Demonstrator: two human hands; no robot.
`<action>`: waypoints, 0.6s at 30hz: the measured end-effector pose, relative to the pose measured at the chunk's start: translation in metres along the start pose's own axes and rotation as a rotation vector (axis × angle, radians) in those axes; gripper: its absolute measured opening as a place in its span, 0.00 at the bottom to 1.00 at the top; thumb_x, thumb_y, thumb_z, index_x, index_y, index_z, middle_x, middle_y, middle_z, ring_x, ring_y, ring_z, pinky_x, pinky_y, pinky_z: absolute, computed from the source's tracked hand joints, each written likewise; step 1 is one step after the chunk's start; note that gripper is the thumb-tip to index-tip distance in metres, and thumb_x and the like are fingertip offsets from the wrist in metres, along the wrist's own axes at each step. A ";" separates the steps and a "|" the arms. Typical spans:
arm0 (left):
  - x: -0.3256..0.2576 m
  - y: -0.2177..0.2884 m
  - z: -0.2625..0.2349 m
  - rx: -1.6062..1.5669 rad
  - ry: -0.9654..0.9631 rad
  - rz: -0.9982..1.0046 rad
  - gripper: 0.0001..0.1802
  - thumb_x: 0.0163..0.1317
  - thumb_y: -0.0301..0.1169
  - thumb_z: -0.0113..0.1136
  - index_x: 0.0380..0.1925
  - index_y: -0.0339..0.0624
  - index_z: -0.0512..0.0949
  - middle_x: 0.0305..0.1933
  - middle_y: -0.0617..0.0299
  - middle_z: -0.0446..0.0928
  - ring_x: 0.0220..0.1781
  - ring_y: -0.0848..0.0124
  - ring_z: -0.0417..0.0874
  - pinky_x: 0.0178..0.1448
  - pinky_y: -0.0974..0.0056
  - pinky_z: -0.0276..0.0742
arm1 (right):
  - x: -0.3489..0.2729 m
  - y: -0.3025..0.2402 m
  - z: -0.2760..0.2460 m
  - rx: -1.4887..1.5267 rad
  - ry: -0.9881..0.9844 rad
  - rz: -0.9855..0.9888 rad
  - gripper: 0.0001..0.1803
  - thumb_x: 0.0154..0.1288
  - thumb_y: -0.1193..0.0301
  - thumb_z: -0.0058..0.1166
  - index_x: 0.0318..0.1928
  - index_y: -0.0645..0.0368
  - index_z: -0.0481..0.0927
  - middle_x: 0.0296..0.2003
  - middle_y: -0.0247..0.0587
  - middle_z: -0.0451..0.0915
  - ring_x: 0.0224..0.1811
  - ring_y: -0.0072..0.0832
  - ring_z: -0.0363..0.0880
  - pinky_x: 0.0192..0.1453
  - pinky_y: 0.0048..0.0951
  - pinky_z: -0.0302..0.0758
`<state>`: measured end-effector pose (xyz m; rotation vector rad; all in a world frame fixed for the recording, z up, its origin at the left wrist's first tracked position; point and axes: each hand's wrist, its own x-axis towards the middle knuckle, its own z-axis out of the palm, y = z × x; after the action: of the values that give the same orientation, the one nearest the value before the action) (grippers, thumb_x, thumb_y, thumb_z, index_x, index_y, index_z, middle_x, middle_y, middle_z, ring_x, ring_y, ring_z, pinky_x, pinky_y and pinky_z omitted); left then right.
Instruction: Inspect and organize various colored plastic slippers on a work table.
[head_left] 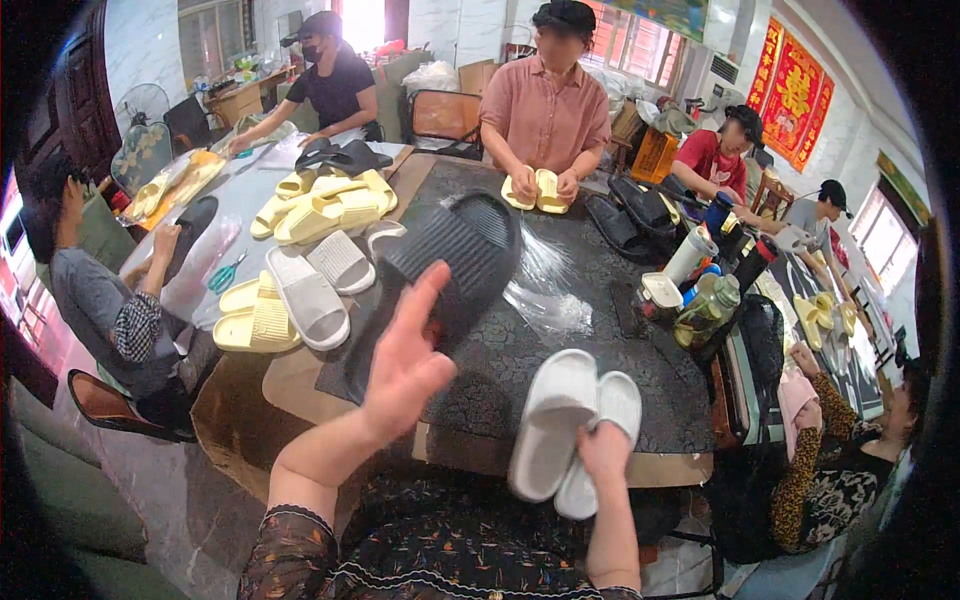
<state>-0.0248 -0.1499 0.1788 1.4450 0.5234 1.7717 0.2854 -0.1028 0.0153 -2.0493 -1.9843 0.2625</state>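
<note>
My left hand point(405, 365) is raised left of centre with its forefinger stretched out and its thumb apart. Right behind it is a black slipper point(465, 235) with a ribbed strap, large and slightly blurred. I cannot make out whether the fingers touch it; the other fingers are mostly hidden. At the table's near edge, my right hand point(605, 450) grips a pair of white slippers point(562, 410), its fingers partly inside the right one. The two slippers stand tilted side by side.
Yellow slippers point(335, 208) and grey-white slippers point(310, 300) lie left on the dark-covered table point(480, 400). Clear plastic bags point(545, 300) are mid-table. Black slippers point(618, 225), bottles point(708, 310) and cups stand right. Across, a person point(550, 110) holds yellow slippers point(537, 190); several others work around.
</note>
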 end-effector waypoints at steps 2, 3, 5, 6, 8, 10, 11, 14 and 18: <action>-0.017 -0.006 0.011 0.017 -0.038 -0.138 0.43 0.57 0.32 0.58 0.68 0.31 0.49 0.72 0.52 0.47 0.74 0.64 0.46 0.74 0.60 0.40 | 0.011 0.025 -0.010 -0.026 0.072 0.067 0.22 0.56 0.55 0.56 0.28 0.67 0.79 0.27 0.58 0.79 0.33 0.53 0.79 0.40 0.49 0.74; -0.024 -0.014 0.017 0.062 -0.070 -0.189 0.41 0.58 0.29 0.56 0.68 0.32 0.49 0.71 0.53 0.48 0.73 0.64 0.47 0.74 0.60 0.41 | 0.022 0.050 -0.004 -0.086 0.136 0.073 0.23 0.56 0.55 0.55 0.27 0.68 0.79 0.27 0.59 0.79 0.33 0.54 0.79 0.40 0.49 0.74; -0.041 -0.043 0.026 -0.018 0.013 -0.306 0.36 0.60 0.25 0.53 0.67 0.32 0.51 0.68 0.56 0.54 0.69 0.68 0.55 0.72 0.65 0.46 | 0.041 0.073 -0.013 -0.025 0.177 0.117 0.25 0.54 0.53 0.55 0.28 0.68 0.78 0.29 0.60 0.79 0.34 0.55 0.79 0.43 0.50 0.74; -0.046 -0.054 0.033 -0.017 0.041 -0.352 0.36 0.61 0.25 0.54 0.67 0.32 0.52 0.67 0.56 0.54 0.68 0.68 0.56 0.71 0.65 0.48 | 0.051 0.086 -0.018 -0.094 0.175 0.157 0.24 0.55 0.53 0.55 0.30 0.67 0.79 0.31 0.61 0.80 0.36 0.54 0.79 0.45 0.50 0.74; -0.060 -0.086 0.042 -0.014 0.096 -0.405 0.35 0.61 0.25 0.55 0.67 0.34 0.53 0.66 0.57 0.55 0.66 0.70 0.58 0.68 0.67 0.52 | 0.069 0.108 -0.027 -0.113 0.203 0.172 0.23 0.56 0.54 0.54 0.30 0.67 0.78 0.31 0.60 0.80 0.37 0.54 0.79 0.45 0.49 0.74; -0.069 -0.106 0.055 -0.049 0.119 -0.435 0.35 0.62 0.25 0.56 0.67 0.36 0.53 0.63 0.58 0.58 0.65 0.70 0.59 0.67 0.67 0.56 | 0.082 0.123 -0.030 -0.127 0.227 0.189 0.23 0.57 0.55 0.54 0.31 0.67 0.78 0.31 0.60 0.80 0.38 0.54 0.79 0.46 0.49 0.74; -0.073 -0.112 0.060 -0.042 0.106 -0.479 0.36 0.62 0.23 0.55 0.68 0.36 0.52 0.60 0.58 0.59 0.66 0.70 0.59 0.67 0.67 0.56 | 0.086 0.128 -0.031 -0.127 0.257 0.223 0.21 0.58 0.57 0.54 0.33 0.67 0.77 0.33 0.60 0.80 0.39 0.54 0.79 0.46 0.48 0.74; -0.090 -0.150 0.059 -0.055 0.048 -0.482 0.38 0.62 0.30 0.58 0.68 0.37 0.50 0.66 0.54 0.55 0.68 0.66 0.58 0.68 0.64 0.57 | 0.087 0.120 -0.032 -0.136 0.300 0.262 0.19 0.60 0.60 0.54 0.37 0.68 0.76 0.35 0.61 0.79 0.40 0.55 0.78 0.47 0.49 0.73; -0.080 -0.131 0.046 0.490 -0.303 -0.595 0.44 0.57 0.41 0.62 0.68 0.42 0.51 0.67 0.44 0.58 0.65 0.56 0.65 0.64 0.60 0.65 | 0.059 0.067 -0.029 -0.159 0.452 0.165 0.19 0.60 0.65 0.55 0.45 0.68 0.74 0.40 0.56 0.78 0.42 0.51 0.76 0.46 0.45 0.73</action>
<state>0.0638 -0.1383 0.0458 1.6196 1.1400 0.9712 0.3602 -0.0474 0.0254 -2.1333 -1.6082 -0.3124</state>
